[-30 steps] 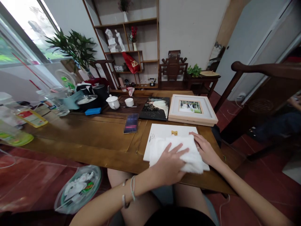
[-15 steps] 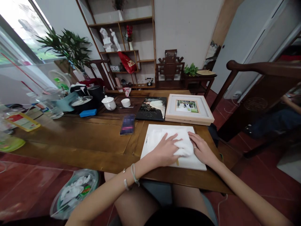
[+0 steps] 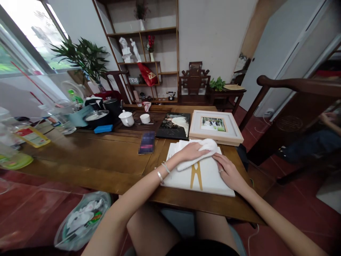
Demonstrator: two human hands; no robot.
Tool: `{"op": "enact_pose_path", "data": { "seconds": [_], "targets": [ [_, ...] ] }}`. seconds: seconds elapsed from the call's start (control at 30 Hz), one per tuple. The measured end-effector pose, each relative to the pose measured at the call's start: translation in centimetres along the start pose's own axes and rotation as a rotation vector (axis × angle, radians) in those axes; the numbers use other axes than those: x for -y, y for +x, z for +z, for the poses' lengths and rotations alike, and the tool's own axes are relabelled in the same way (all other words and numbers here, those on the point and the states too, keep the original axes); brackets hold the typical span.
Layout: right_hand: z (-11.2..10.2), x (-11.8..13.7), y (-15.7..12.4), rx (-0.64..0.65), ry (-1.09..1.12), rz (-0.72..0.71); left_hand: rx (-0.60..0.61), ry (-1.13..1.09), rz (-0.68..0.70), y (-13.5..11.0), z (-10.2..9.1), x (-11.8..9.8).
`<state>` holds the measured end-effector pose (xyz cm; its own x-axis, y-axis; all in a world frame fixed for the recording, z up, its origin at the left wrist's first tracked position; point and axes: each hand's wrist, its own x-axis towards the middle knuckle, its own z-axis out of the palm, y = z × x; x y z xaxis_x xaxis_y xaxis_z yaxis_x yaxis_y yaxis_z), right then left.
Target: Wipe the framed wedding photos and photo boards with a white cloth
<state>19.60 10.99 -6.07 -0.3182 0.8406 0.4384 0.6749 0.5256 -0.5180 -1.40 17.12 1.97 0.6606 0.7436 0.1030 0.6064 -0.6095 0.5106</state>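
White cloth [image 3: 209, 144] is bunched on the far half of the white panel [image 3: 177, 180], which is laid flat at the near edge of the wooden table [image 3: 117, 156]. Cloth is pressed from above by the left hand [image 3: 190, 152], fingers reaching forward over it; can't tell if any is pinched. Panel's right side is touched by the right hand [image 3: 227, 171], fingers extended toward the cloth; can't tell if the edge is gripped. Gold A-shaped piece [image 3: 196, 179] is left exposed on the near half, its top end just beside the cloth. Just beyond the panel, a light-framed photo [image 3: 234, 133] is set beside a dark photo panel [image 3: 170, 133]. Blue block [image 3: 103, 129] is placed well to the left, near a white lidded pot [image 3: 126, 120].
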Motion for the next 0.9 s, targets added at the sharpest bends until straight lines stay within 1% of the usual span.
{"op": "enact_pose_path", "data": {
  "seconds": [0.07,0.13,0.23,0.33,0.4,0.5,0.6,0.7,0.83,0.9],
  "targets": [
    [-0.1,0.1,0.1,-0.003,-0.006,0.001,0.045,-0.007,-0.004,1.2,0.1,-0.5],
    [-0.2,0.2,0.1,0.000,-0.010,-0.001,0.065,0.008,-0.003,1.9,0.3,-1.1],
    [-0.4,0.3,0.2,0.008,-0.010,-0.001,0.038,0.064,0.023,1.8,0.6,-1.3],
    [-0.3,0.1,0.2,0.004,0.002,0.004,0.010,0.146,0.010,0.3,0.4,-0.2],
    [-0.2,-0.1,0.1,-0.003,0.019,0.002,-0.001,0.174,-0.010,-1.1,-0.1,1.0],
    [0.0,-0.3,0.1,-0.011,0.033,0.000,-0.055,0.192,-0.013,-3.5,-0.8,2.8],
    [0.0,-0.2,0.1,-0.012,0.031,-0.003,-0.113,0.241,0.000,-5.9,-0.8,3.3],
    [0.0,-0.1,0.1,-0.005,0.027,0.004,-0.101,0.267,0.065,-8.4,0.1,1.9],
    [-0.1,-0.1,0.0,-0.003,0.022,0.010,0.039,0.235,0.260,-11.8,1.7,-1.6],
    [-0.1,-0.2,0.0,0.003,0.026,0.004,0.079,0.219,0.331,-12.9,2.3,-2.9]
  ]
}}
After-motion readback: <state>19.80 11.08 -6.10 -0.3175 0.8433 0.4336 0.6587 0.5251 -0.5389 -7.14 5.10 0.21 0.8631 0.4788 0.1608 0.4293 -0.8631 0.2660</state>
